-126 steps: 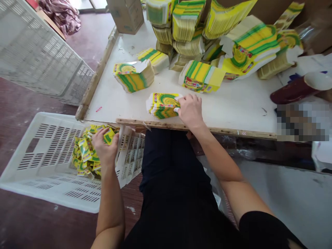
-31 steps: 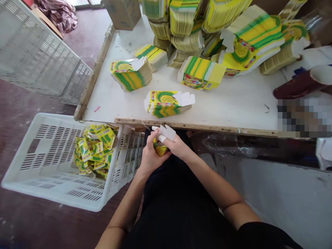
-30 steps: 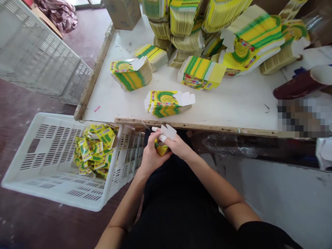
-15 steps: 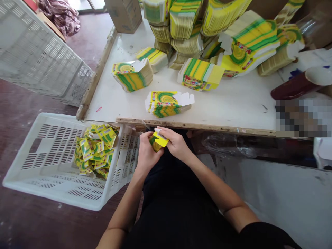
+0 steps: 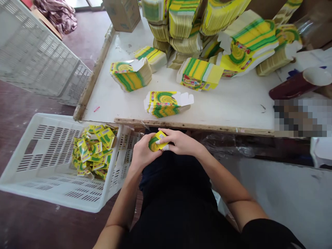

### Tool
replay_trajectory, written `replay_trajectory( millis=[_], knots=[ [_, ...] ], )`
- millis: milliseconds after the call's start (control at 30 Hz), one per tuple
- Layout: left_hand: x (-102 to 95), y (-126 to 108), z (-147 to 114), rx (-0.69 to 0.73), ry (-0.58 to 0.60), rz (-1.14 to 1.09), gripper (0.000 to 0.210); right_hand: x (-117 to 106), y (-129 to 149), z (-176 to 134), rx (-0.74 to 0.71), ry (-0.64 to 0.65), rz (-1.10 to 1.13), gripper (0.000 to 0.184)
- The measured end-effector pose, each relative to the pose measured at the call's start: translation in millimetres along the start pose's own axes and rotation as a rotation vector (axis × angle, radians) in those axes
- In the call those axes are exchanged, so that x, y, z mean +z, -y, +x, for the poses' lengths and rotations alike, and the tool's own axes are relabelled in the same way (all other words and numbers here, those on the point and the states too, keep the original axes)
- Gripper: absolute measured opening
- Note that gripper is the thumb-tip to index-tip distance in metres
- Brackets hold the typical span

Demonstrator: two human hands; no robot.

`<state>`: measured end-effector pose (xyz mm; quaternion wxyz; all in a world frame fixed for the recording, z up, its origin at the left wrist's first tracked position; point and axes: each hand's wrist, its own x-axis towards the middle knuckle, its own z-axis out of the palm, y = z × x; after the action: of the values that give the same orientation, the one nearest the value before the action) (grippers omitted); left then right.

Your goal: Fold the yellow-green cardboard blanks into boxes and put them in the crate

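Observation:
Between my hands, below the table's front edge, is a small yellow and green carton [image 5: 154, 145]. My left hand [image 5: 142, 152] grips its left side, fingers wrapped round it. My right hand [image 5: 178, 142] pinches its right end, where a yellow flap [image 5: 162, 135] with a barcode shows. White tape or finger covers sit on some right fingertips. Just beyond, a pile of flattened cartons [image 5: 164, 103] lies near the table edge, white flaps pointing right. To my left, a white plastic crate [image 5: 58, 200] holds many similar yellow and green cartons [image 5: 97, 148].
More bundles of flat cartons [image 5: 199, 74] stand across the white table [image 5: 220, 107], stacked high at the back. A cardboard box [image 5: 123, 15] is at the far left corner. On the right lies a dark red mug [image 5: 295, 84]. Another white crate [image 5: 44, 58] stands left of the table.
My right hand has shifted slightly right and lower, its fingers now over the carton's end. The flap that stuck out now lies flatter against the carton. The view has shifted slightly.

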<state>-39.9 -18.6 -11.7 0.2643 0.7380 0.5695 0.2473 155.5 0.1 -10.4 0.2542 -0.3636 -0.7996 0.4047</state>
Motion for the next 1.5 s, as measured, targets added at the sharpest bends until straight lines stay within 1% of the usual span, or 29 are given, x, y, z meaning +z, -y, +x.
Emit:
replay_trajectory(
  millis=[67, 133, 167, 233, 267, 333, 367, 400, 433, 467, 500, 533, 567, 600, 633, 700, 733, 833, 933, 1000, 1033, 1133, 1200, 1367, 1500],
  knots=[
    [2.6, -1.9, 0.8, 0.000, -0.017, 0.050, 0.046, 7.6, 0.3, 1.8, 0.075, -0.073, 0.030, 0.025],
    [5.2, -1.3, 0.0, -0.010, -0.034, 0.084, 0.045, 21.8, 1.2, 3.6, 0.141, -0.146, 0.062, 0.025],
    [5.6, 0.6, -1.0, -0.014, -0.037, 0.084, 0.045, 28.9, 1.9, 4.3, 0.150, -0.165, 0.078, 0.025],
    [1.9, 8.6, -4.0, -0.027, -0.043, 0.051, 0.046, 37.7, 3.7, 5.8, 0.106, -0.169, 0.104, 0.028],
    [-3.3, 15.2, -5.8, -0.048, -0.060, 0.033, 0.047, 37.5, 4.7, 6.8, 0.062, -0.169, 0.107, 0.032],
    [-21.9, 33.8, -9.5, -0.138, -0.158, 0.037, 0.052, 25.6, 6.0, 10.5, -0.013, -0.218, 0.073, 0.039],
    [-35.2, 45.5, -11.4, -0.209, -0.247, 0.071, 0.056, 14.4, 5.8, 13.6, -0.026, -0.275, 0.029, 0.041],
    [-50.3, 58.1, -13.2, -0.287, -0.363, 0.123, 0.059, 0.8, 4.9, 17.6, -0.012, -0.360, -0.033, 0.041],
    [-66.3, 71.2, -15.1, -0.351, -0.481, 0.178, 0.065, -14.1, 3.1, 22.7, 0.028, -0.457, -0.122, 0.039],
    [-82.0, 83.9, -17.0, -0.400, -0.573, 0.224, 0.074, -28.9, 0.5, 28.7, 0.080, -0.536, -0.231, 0.038],
    [-96.1, 95.5, -18.9, -0.444, -0.656, 0.270, 0.084, -42.2, -2.8, 35.4, 0.144, -0.572, -0.341, 0.039],
    [-107.5, 105.4, -20.8, -0.498, -0.711, 0.305, 0.093, -53.3, -6.5, 42.5, 0.208, -0.578, -0.445, 0.042],
    [-115.2, 113.2, -22.5, -0.533, -0.738, 0.316, 0.098, -61.3, -10.5, 49.7, 0.263, -0.561, -0.532, 0.043],
    [-118.8, 118.7, -24.0, -0.551, -0.746, 0.317, 0.100, -66.2, -14.6, 56.5, 0.314, -0.516, -0.591, 0.042],
    [-118.2, 121.9, -25.1, -0.550, -0.736, 0.303, 0.099, -68.1, -18.4, 62.5, 0.357, -0.451, -0.626, 0.037],
    [-106.3, 122.1, -26.0, -0.494, -0.669, 0.243, 0.088, -65.8, -24.8, 70.8, 0.409, -0.350, -0.654, 0.030],
    [-96.7, 119.7, -25.8, -0.457, -0.622, 0.204, 0.080, -63.1, -27.2, 72.9, 0.416, -0.328, -0.659, 0.029],
    [-65.2, 106.3, -22.2, -0.368, -0.484, 0.089, 0.060, -55.3, -31.9, 72.0, 0.392, -0.323, -0.675, 0.031],
    [-44.6, 88.7, -15.6, -0.279, -0.427, 0.019, 0.048, -51.9, -36.1, 65.8, 0.358, -0.275, -0.697, 0.037],
    [-39.2, 77.3, -10.9, -0.216, -0.424, 0.005, 0.042, -51.3, -39.2, 61.5, 0.321, -0.261, -0.704, 0.041],
    [-38.3, 71.9, -8.7, -0.194, -0.427, 0.004, 0.040, -51.2, -40.4, 59.7, 0.298, -0.265, -0.702, 0.040],
    [-37.7, 58.1, -3.2, -0.158, -0.428, -0.008, 0.034, -51.0, -40.4, 55.9, 0.249, -0.287, -0.674, 0.032],
    [-36.0, 50.2, -0.3, -0.135, -0.417, -0.038, 0.032, -50.7, -37.3, 54.6, 0.258, -0.306, -0.663, 0.029],
    [-22.3, 31.4, 3.9, -0.128, -0.336, -0.169, 0.029, -50.9, -28.9, 52.0, 0.299, -0.380, -0.715, 0.023],
    [-8.8, 18.1, 6.2, -0.128, -0.252, -0.245, 0.028, -55.0, -27.6, 50.5, 0.298, -0.361, -0.714, 0.028]
  ],
)
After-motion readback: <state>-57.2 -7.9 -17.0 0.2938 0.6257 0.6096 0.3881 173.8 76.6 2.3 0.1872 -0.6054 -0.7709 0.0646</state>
